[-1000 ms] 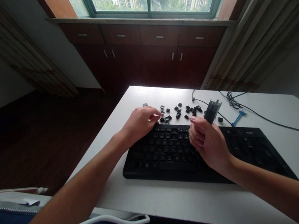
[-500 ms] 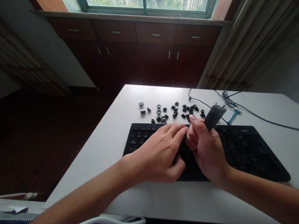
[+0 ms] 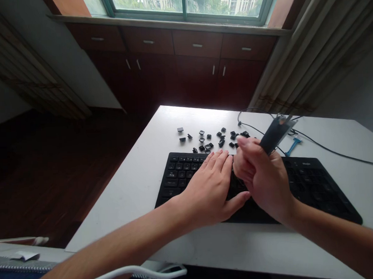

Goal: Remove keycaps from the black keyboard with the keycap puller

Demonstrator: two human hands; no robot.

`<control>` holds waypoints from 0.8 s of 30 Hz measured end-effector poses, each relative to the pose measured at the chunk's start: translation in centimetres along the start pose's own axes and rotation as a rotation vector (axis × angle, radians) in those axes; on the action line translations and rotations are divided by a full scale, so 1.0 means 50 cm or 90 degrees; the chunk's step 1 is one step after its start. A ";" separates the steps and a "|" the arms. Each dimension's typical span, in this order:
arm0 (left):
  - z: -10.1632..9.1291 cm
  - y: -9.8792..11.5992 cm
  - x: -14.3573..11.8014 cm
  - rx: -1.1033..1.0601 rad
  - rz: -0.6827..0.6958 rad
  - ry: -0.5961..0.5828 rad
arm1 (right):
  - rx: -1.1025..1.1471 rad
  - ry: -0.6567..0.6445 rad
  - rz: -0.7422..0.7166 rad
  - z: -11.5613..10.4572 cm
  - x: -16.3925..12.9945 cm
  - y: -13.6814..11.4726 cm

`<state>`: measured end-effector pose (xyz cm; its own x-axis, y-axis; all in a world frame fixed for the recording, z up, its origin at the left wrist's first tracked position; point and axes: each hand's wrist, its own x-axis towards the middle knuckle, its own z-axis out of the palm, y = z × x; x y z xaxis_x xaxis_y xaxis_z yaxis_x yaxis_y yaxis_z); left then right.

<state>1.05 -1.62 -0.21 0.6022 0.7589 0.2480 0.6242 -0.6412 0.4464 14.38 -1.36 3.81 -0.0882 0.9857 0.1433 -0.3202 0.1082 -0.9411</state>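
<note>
"What was furthest left?"

"The white surface, running out left of both grips. Then the black keyboard, its left-end keys showing just beside the left grip."

"And past the fingertips?"

"Loose black keycaps, scattered on the surface beyond the left grip, some tipped on their sides. They spread across as far as the right grip."

"How did the left one stand?"

"Open, palm down over the middle of the keyboard, fingers laid across the keys, thumb stretched towards the right grip. I couldn't tell whether the thumb touched it, and whatever was under the palm was hidden."

"The right one?"

"Closed around a dark pronged hand tool, which poked up out of the fist and leaned to the right. The fist was over the keyboard too."

"Anything to the right of that?"

"The keyboard's other end, reaching out past the wrist. Behind its back edge, beyond the grip, a blue T-shaped tool lay on the surface, and a black cable trailed off furthest right."
</note>
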 end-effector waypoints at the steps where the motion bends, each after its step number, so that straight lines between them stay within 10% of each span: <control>1: -0.001 -0.001 0.000 0.016 -0.006 -0.019 | 0.019 0.050 0.034 -0.011 0.008 0.001; 10: -0.012 -0.005 0.001 0.029 -0.014 -0.027 | 0.112 0.261 0.108 -0.023 0.008 0.035; 24: -0.017 -0.010 0.006 -0.021 -0.001 -0.021 | -0.069 0.133 0.105 -0.044 -0.001 0.045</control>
<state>0.49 -0.99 0.35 0.6175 0.7556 0.2187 0.6087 -0.6351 0.4755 15.77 -0.86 1.02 0.0684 0.9952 -0.0705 -0.2144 -0.0544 -0.9752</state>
